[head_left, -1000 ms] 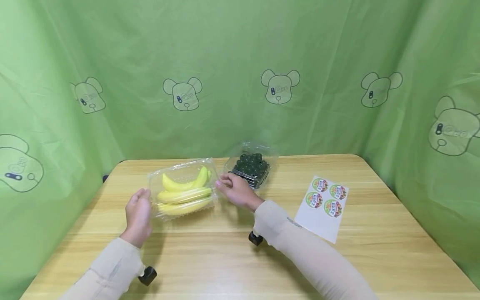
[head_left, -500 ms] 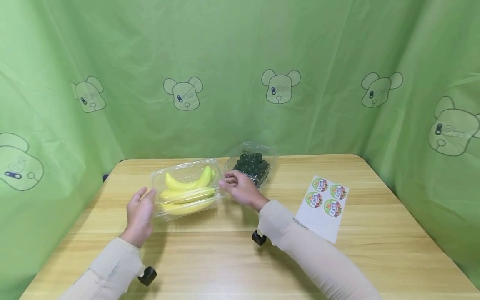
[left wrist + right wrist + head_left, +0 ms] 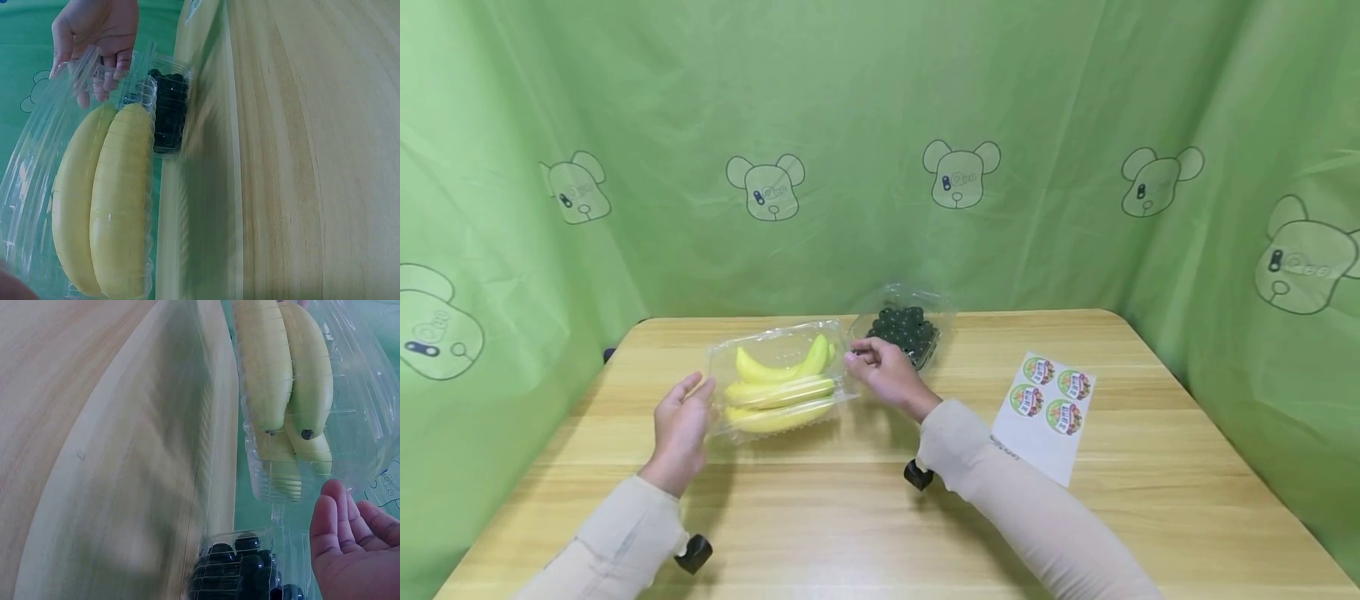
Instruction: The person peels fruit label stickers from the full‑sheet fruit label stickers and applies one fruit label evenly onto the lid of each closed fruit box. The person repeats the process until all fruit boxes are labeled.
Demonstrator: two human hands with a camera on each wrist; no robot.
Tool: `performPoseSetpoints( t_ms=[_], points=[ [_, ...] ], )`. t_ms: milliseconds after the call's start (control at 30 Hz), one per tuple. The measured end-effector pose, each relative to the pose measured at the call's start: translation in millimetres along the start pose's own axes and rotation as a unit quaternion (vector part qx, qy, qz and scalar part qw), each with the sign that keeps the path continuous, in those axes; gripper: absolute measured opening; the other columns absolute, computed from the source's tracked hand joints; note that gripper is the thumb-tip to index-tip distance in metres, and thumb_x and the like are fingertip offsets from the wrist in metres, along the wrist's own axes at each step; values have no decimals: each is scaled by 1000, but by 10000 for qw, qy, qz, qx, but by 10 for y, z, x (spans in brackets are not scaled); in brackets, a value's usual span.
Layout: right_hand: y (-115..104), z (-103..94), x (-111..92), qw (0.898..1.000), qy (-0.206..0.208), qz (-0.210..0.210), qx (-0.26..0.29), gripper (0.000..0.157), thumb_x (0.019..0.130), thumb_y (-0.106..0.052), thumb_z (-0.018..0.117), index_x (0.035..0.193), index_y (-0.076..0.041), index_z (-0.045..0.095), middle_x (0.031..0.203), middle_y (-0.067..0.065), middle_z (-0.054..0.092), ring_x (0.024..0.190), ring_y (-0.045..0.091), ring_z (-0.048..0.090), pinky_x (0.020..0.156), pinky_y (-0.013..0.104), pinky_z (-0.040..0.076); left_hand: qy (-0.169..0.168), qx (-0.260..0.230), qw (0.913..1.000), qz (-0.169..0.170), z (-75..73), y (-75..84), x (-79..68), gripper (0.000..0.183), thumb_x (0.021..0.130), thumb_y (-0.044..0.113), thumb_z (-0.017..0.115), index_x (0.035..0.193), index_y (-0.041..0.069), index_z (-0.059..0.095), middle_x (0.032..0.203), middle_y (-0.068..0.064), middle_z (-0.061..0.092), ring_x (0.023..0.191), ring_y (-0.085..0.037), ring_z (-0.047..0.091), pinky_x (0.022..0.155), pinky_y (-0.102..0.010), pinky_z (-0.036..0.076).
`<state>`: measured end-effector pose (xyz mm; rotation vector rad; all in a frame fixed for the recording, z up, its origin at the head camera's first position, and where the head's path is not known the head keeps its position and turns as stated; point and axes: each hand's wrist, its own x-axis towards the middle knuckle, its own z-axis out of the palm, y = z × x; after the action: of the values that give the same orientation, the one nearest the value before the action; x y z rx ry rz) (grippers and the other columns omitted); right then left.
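A clear plastic clamshell box (image 3: 775, 332) with several yellow bananas (image 3: 782, 390) inside is held up over the table, its top face tipped towards me. My left hand (image 3: 681, 427) holds its left edge, with the thumb up at the side and the other fingers partly hidden. At the opposite end, my right hand (image 3: 891, 377) pinches the right edge between thumb and fingers. The right wrist view shows the right hand's fingertips (image 3: 334, 487) right at the box's end. In the left wrist view, the bananas (image 3: 119, 206) lie lengthwise under the clear lid.
Behind my right hand stands another clear box (image 3: 946, 307) of dark round grapes (image 3: 901, 325). A white sheet (image 3: 1037, 454) bearing several round fruit stickers (image 3: 1064, 417) lies to the right on the wooden table (image 3: 820, 525). Green curtain (image 3: 865, 92) surrounds the table's back and sides.
The banana box has shifted slightly to the right, and my right hand has moved right with it. My left hand stays nearly in place. The grapes and sticker sheet have not moved.
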<state>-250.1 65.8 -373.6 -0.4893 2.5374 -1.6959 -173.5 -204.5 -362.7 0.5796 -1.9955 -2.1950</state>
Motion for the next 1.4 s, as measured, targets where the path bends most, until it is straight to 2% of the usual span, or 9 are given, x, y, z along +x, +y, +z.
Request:
performPoseSetpoints(
  t_ms=[67, 167, 233, 300, 400, 700, 867, 1233, 1400],
  points=[
    [6, 4, -4, 10000, 2, 27, 51, 48, 97, -26, 59, 135, 1, 50, 106, 9, 64, 97, 23, 60, 83, 35, 54, 35, 60, 10000, -9, 0, -4, -4, 58, 102, 22, 49, 153, 8, 26, 152, -20, 30, 118, -26, 48, 111, -39, 34],
    [17, 9, -9, 9999, -5, 61, 153, 48, 97, -27, 59, 135, 1, 50, 103, 9, 63, 91, 22, 61, 79, 34, 54, 61, 59, 10000, 5, -3, -7, -12, 57, 101, 21, 50, 152, 8, 27, 150, -20, 33, 112, -22, 48, 110, -38, 36],
    [23, 10, -8, 9997, -11, 93, 224, 48, 97, -27, 58, 135, 0, 50, 102, 9, 63, 89, 21, 61, 77, 33, 54, 40, 2, 10000, 17, -5, -11, -16, 57, 101, 19, 50, 152, 7, 27, 150, -21, 32, 116, -25, 48, 110, -39, 35],
    [25, 8, -6, 9995, -15, 131, 270, 47, 97, -28, 58, 135, -1, 50, 100, 8, 62, 86, 21, 60, 76, 32, 54, -37, -76, 10000, 36, -7, -10, -21, 57, 101, 16, 49, 152, 6, 25, 152, -22, 29, 133, -33, 37, 112, -40, 33],
    [21, 5, -2, 9993, -14, 196, 304, 48, 97, -29, 58, 136, -2, 50, 93, 7, 61, 81, 20, 58, 72, 32, 52, -125, -138, 9998, 61, -6, -2, -25, 56, 101, 13, 47, 152, 4, 25, 153, -23, 26, 138, -37, 30, 113, -43, 30],
    [-6, 3, 5, 9986, -116, 283, 438, 52, 100, -30, 54, 138, 3, 44, 72, 2, 50, 61, 15, 47, 61, 28, 45, -258, -132, 9995, 151, -13, 38, -54, 55, 98, 8, 42, 150, 1, 27, 155, -24, 21, 139, -37, 28, 114, -44, 28],
    [-65, -50, -41, 9980, -242, 286, 509, 51, 101, -28, 52, 139, 4, 42, 68, 0, 46, 57, 12, 42, 55, 26, 40, -376, -119, 9991, 172, -2, 48, -72, 54, 97, 7, 42, 149, -1, 28, 152, -25, 26, 137, -36, 31, 112, -43, 31],
    [-62, -236, -75, 9969, -542, 358, 448, 51, 102, -31, 50, 142, -1, 39, 74, 6, 52, 62, 17, 48, 66, 38, 48, -609, 86, 9981, 96, 36, 61, -101, 53, 96, 8, 43, 148, 1, 31, 148, -23, 28, 130, -35, 34, 106, -43, 35],
    [-64, -312, -103, 9965, -567, 322, 519, 51, 102, -29, 49, 143, -1, 36, 76, 8, 53, 66, 18, 49, 69, 41, 49, -687, 322, 9971, 111, 56, 70, -105, 51, 96, 9, 45, 147, 3, 35, 135, -15, 36, 111, -23, 42, 91, -31, 45]
  ],
)
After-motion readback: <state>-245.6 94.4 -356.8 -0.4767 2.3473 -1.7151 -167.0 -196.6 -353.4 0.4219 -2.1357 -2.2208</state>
